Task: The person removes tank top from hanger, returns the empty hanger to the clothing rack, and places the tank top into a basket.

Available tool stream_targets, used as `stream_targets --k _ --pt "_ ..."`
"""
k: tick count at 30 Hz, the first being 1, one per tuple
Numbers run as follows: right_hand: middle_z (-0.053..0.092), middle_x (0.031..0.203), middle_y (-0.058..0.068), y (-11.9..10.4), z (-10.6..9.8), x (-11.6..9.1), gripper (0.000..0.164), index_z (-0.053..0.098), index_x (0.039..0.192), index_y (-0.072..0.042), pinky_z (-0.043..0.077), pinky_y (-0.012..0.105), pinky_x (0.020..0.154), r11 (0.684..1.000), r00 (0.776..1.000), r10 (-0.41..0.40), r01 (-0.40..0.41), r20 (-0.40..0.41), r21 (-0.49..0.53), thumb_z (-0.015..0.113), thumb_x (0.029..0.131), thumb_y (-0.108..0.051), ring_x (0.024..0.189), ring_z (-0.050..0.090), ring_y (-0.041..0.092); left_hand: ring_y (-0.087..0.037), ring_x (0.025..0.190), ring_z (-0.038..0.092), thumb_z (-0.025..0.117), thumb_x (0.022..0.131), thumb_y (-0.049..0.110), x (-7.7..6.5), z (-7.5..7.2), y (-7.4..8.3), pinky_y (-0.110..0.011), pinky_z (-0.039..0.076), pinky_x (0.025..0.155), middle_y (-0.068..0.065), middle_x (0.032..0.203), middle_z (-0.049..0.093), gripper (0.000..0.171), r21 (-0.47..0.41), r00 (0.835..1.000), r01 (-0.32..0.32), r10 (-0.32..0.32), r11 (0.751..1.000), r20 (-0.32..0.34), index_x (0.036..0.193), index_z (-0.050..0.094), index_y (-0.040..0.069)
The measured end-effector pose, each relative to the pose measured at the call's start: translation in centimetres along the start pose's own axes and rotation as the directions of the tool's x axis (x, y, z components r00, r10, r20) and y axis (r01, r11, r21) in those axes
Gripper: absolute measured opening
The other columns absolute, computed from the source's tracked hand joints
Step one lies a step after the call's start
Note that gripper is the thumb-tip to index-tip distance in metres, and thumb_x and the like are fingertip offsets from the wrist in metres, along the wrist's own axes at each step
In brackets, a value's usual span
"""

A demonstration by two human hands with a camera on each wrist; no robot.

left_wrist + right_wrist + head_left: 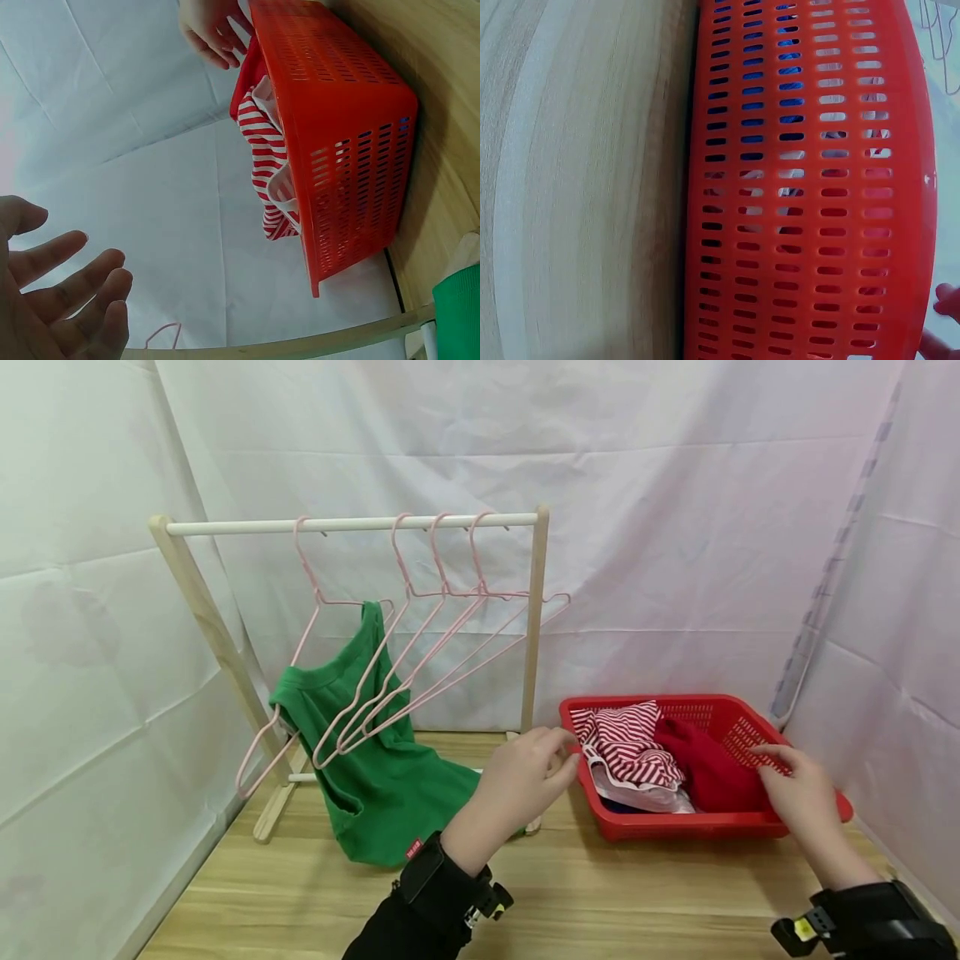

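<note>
A red plastic basket (678, 828) stands on the wooden table, holding a red-and-white striped garment (630, 743), a plain red garment (708, 768) and some white cloth (645, 796). My left hand (525, 781) hovers just left of the basket; in the left wrist view its fingers (71, 289) are spread, relaxed and hold nothing. Over the basket's right side is my right hand (806, 793), fingers loosely bent, near the red garment. Whether it touches the rim or cloth I cannot tell. In the right wrist view only some fingertips show past the basket's rim.
Left of the basket stands a rack with a white rail (352, 525) and wooden legs. A green sleeveless top (390, 768) hangs on a pink hanger (300, 639), its hem reaching the table. Several bare pink hangers (442, 602) hang to its right. White cloth walls (675, 568) enclose the table.
</note>
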State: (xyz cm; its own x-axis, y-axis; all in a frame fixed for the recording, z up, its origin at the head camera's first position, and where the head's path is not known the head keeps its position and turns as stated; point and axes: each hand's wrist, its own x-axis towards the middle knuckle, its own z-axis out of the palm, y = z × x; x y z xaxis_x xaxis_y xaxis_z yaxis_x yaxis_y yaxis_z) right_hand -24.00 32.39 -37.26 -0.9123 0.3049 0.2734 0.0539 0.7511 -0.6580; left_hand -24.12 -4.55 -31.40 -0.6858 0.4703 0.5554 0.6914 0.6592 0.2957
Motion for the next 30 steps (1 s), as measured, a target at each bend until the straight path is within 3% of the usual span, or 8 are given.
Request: stream_targets --k 2,5,8,15,24,30 --pt "0.040 0.123 0.030 -0.2 0.2 -0.1 0.037 0.050 0.122 0.000 0.044 0.040 0.063 0.999 0.999 -0.031 0.032 0.016 -0.023 0.046 0.092 -0.020 0.099 0.037 0.041 0.001 0.068 0.047 0.049 0.091 0.033 -0.1 0.0 -0.1 -0.012 0.039 0.054 0.009 0.089 0.057 0.021 0.001 1.000 0.008 -0.008 1.000 0.008 0.100 0.061 0.019" --pt "0.043 0.120 0.030 -0.8 0.7 -0.2 0.039 0.050 0.121 0.002 0.040 0.057 0.072 0.992 0.994 -0.107 0.110 0.035 -0.069 0.051 0.090 -0.022 0.101 0.039 0.043 0.000 0.070 0.049 0.049 0.091 0.034 -0.2 0.0 -0.2 -0.014 0.041 0.056 0.008 0.092 0.059 0.022 0.011 1.000 0.017 -0.017 1.000 0.020 0.100 0.061 0.018" --pt "0.047 0.116 0.027 -1.5 1.1 -0.5 0.037 0.051 0.118 0.002 0.036 0.062 0.077 0.974 0.979 -0.197 0.201 0.052 -0.101 0.055 0.089 -0.020 0.102 0.041 0.043 -0.002 0.070 0.050 0.050 0.091 0.034 -0.4 -0.2 -0.3 -0.015 0.042 0.056 0.006 0.093 0.060 0.022 0.024 0.999 0.017 -0.018 1.000 0.027 0.099 0.062 0.018" --pt "0.054 0.107 0.020 -4.7 2.0 -1.6 0.030 0.058 0.110 -0.002 0.035 0.058 0.080 0.919 0.924 -0.367 0.377 0.105 -0.117 0.062 0.084 -0.015 0.100 0.047 0.038 -0.003 0.077 0.056 0.048 0.091 0.035 -0.9 -0.9 -0.2 -0.016 0.043 0.057 0.005 0.094 0.060 0.022 0.084 1.000 -0.018 0.017 0.996 0.016 0.100 0.061 0.019" --pt "0.058 0.107 0.014 -10.5 4.0 -2.5 0.031 0.060 0.111 -0.005 0.037 0.053 0.085 0.868 0.877 -0.467 0.479 0.112 -0.130 0.062 0.084 -0.021 0.102 0.050 0.032 -0.005 0.079 0.056 0.050 0.090 0.033 -2.2 -2.9 0.1 -0.018 0.045 0.059 0.006 0.095 0.060 0.025 0.151 0.990 -0.090 0.104 0.984 -0.091 0.106 0.061 0.017" --pt "0.059 0.110 0.012 -13.7 5.8 -2.9 0.038 0.059 0.114 -0.008 0.037 0.051 0.087 0.789 0.826 -0.548 0.562 0.130 -0.248 0.062 0.083 -0.031 0.103 0.051 0.030 -0.004 0.077 0.055 0.051 0.089 0.033 -3.6 -3.9 -0.1 -0.019 0.045 0.058 0.007 0.095 0.059 0.025 0.133 0.983 -0.093 0.112 0.987 -0.145 0.106 0.061 0.018"
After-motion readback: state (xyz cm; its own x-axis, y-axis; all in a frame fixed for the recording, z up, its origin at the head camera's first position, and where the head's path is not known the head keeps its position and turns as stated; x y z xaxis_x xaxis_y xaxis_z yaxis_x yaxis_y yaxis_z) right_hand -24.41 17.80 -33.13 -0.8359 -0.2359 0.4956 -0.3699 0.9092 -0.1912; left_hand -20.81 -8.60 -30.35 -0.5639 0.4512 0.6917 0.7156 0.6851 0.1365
